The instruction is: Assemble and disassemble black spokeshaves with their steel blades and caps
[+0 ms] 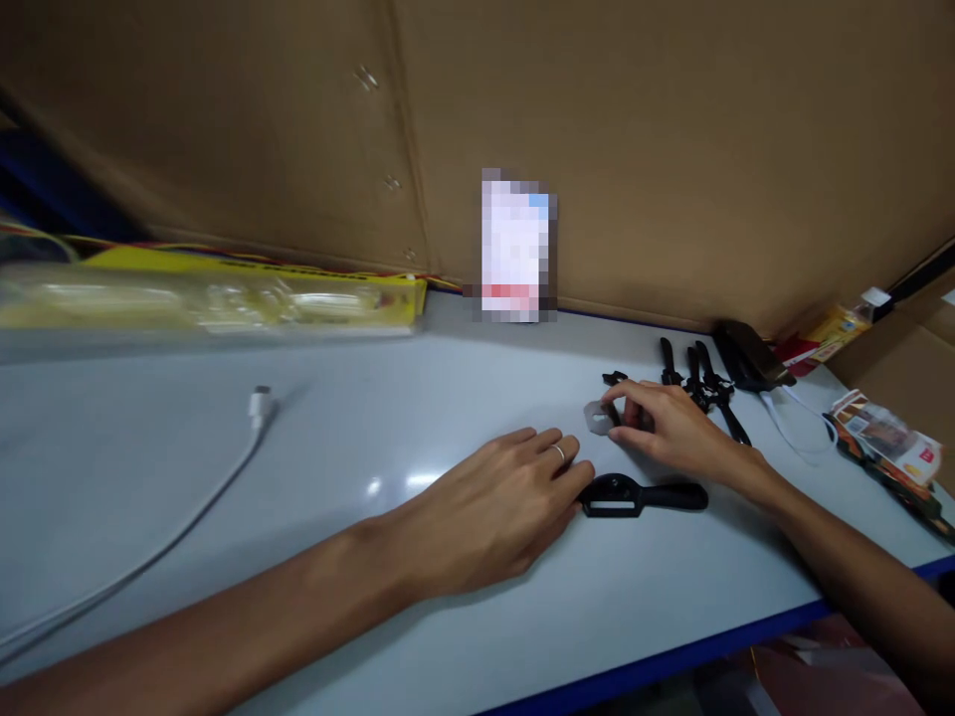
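Note:
My left hand lies palm down on the pale table, fingers loosely together, a ring on one finger. Its fingertips touch the ring end of a black plastic part with a handle. My right hand rests just behind that part, fingers curled. Its fingertips pinch a small grey flat piece lying on the table. A small black bit lies just beyond the fingers.
Several black plastic arms lie at the back right beside a dark folded item and a white cord. Printed packets sit at the right edge. A white cable runs across the left. A yellow package lies along the cardboard wall.

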`<control>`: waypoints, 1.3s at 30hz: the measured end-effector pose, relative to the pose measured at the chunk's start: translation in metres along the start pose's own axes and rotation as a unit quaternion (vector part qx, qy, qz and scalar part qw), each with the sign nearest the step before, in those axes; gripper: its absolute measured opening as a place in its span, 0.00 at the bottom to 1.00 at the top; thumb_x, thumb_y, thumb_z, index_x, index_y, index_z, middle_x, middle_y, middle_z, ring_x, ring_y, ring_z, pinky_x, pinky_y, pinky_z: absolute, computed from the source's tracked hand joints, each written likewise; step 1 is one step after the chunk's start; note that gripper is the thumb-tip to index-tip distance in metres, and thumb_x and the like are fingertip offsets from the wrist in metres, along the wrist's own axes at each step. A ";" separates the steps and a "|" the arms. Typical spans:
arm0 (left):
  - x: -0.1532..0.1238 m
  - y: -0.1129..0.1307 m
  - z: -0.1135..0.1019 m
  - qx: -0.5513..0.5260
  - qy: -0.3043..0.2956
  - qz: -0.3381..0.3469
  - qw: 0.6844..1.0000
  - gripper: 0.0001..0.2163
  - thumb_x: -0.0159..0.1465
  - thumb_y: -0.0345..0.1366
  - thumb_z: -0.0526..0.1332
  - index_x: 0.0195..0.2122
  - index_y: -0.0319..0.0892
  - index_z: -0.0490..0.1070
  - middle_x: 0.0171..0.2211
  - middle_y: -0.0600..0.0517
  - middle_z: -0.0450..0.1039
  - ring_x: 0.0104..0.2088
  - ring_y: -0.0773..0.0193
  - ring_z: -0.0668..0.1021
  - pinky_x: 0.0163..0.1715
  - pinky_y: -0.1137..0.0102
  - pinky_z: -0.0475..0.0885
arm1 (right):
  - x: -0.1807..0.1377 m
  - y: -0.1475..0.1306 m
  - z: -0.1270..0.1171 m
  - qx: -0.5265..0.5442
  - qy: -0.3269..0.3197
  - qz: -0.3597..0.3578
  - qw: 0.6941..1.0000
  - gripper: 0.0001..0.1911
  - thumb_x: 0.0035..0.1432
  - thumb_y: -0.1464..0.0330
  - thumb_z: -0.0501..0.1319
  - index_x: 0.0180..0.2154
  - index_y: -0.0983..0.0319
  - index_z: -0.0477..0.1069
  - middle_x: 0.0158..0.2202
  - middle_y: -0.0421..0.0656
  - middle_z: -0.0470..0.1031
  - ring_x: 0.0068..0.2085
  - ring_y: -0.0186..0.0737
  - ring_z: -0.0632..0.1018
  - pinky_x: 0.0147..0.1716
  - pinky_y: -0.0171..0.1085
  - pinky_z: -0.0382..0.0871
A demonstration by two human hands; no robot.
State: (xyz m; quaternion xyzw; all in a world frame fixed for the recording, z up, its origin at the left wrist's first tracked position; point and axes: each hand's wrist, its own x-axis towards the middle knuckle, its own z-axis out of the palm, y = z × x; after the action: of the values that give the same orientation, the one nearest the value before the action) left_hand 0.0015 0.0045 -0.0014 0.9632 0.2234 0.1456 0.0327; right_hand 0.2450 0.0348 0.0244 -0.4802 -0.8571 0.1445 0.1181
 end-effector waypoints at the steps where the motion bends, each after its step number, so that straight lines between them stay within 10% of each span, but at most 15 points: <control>1: 0.000 0.000 0.000 -0.004 0.003 0.001 1.000 0.08 0.71 0.32 0.50 0.37 0.40 0.67 0.35 0.49 0.69 0.34 0.59 0.72 0.34 0.64 0.69 | 0.000 0.000 0.001 0.001 0.003 0.000 1.000 0.16 0.61 0.68 0.63 0.52 0.58 0.71 0.31 0.39 0.74 0.34 0.40 0.74 0.36 0.40 0.66; 24: 0.000 -0.008 -0.010 -0.060 -0.050 0.001 0.997 0.07 0.71 0.39 0.57 0.43 0.42 0.70 0.36 0.51 0.70 0.33 0.62 0.72 0.33 0.67 0.66 | -0.002 -0.003 -0.015 -0.007 -0.015 0.085 0.996 0.08 0.56 0.74 0.65 0.39 0.59 0.76 0.32 0.39 0.78 0.36 0.40 0.76 0.38 0.39 0.64; 34: -0.004 -0.011 -0.002 0.099 0.041 0.096 0.990 0.12 0.73 0.30 0.50 0.35 0.38 0.70 0.29 0.51 0.68 0.29 0.62 0.69 0.27 0.66 0.63 | -0.014 -0.022 -0.020 0.310 0.004 0.086 0.947 0.05 0.53 0.68 0.67 0.28 0.61 0.74 0.25 0.38 0.76 0.28 0.34 0.73 0.30 0.35 0.63; 39: -0.003 -0.010 -0.006 0.087 0.048 0.096 0.990 0.10 0.73 0.28 0.51 0.37 0.36 0.71 0.30 0.51 0.69 0.29 0.63 0.71 0.28 0.68 0.66 | -0.014 -0.026 -0.009 0.304 -0.021 0.077 0.949 0.04 0.54 0.71 0.66 0.26 0.62 0.77 0.25 0.37 0.76 0.27 0.31 0.71 0.29 0.34 0.62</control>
State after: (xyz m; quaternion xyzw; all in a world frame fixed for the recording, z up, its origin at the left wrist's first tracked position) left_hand -0.0066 0.0123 0.0022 0.9713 0.1429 0.1739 -0.0764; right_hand 0.2347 0.0117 0.0412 -0.4834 -0.7352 0.4163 0.2291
